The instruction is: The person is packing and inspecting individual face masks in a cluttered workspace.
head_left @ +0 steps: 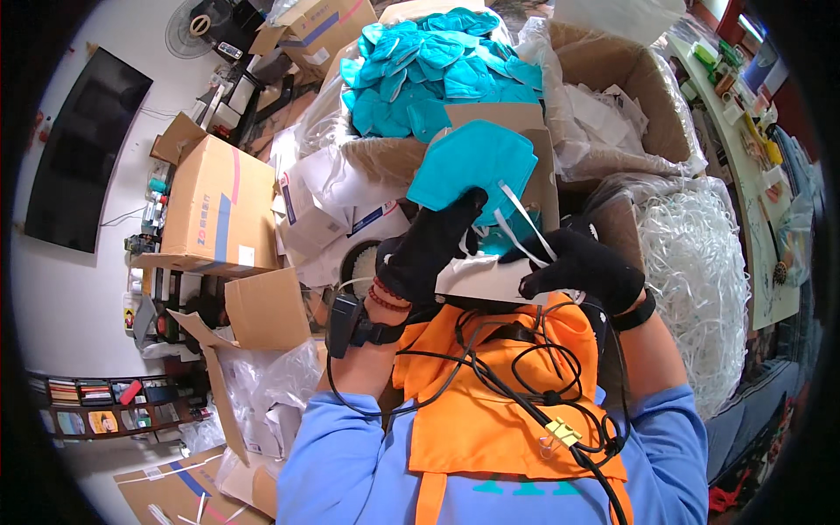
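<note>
A flat teal face mask (472, 162) is pinched at its lower edge by my left hand (429, 241), which wears a black glove. From the mask hangs a white elastic strap (522, 249). My gloved right hand (586, 269) has its fingers closed on the lower part of that strap. Under both hands, near my lap, stands a small open box (490, 280) of white and brown card, with more teal mask material visible inside. Beyond it, a big heap of teal masks (446, 74) fills a plastic-lined carton (376, 157).
At the far right, a lined carton (630, 157) holds white pieces. Beside my right arm sits a clear bag of white elastic straps (696, 289). Brown cartons (206, 206) crowd the left. Black cables (525, 385) lie across my orange apron (472, 429). A cluttered table (752, 210) runs along the right.
</note>
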`<state>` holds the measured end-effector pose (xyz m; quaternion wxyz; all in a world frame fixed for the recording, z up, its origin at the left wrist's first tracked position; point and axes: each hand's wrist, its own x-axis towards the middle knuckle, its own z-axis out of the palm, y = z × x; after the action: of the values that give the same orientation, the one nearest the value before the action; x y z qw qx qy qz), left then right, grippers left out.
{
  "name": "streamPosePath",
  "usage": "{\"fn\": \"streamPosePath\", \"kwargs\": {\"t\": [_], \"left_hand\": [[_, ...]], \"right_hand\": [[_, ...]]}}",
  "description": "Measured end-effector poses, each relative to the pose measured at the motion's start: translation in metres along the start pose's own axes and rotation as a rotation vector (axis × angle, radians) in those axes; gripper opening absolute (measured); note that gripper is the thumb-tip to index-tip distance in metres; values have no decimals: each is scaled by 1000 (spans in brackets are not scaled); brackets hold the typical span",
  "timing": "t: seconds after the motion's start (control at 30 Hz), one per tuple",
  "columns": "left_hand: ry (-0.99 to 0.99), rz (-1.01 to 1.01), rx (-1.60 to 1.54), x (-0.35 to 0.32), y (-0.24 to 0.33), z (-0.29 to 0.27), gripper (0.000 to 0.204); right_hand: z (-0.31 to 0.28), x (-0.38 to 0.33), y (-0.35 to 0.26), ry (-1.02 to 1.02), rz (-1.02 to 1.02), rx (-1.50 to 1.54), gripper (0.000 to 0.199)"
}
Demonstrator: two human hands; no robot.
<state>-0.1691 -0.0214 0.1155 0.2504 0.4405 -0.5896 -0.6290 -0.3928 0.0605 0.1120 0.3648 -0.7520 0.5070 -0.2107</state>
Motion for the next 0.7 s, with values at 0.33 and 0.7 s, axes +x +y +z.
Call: {"fn": "streamPosePath", "kwargs": {"t": [0.33, 0.7], "left_hand": [[-99, -212, -184, -17, -13, 40, 33], [-286, -34, -79, -42, -41, 37, 23]], "right_hand": [[0, 12, 15, 754, -81, 143, 19], [-26, 1, 95, 1039, 81, 605, 26]]}}
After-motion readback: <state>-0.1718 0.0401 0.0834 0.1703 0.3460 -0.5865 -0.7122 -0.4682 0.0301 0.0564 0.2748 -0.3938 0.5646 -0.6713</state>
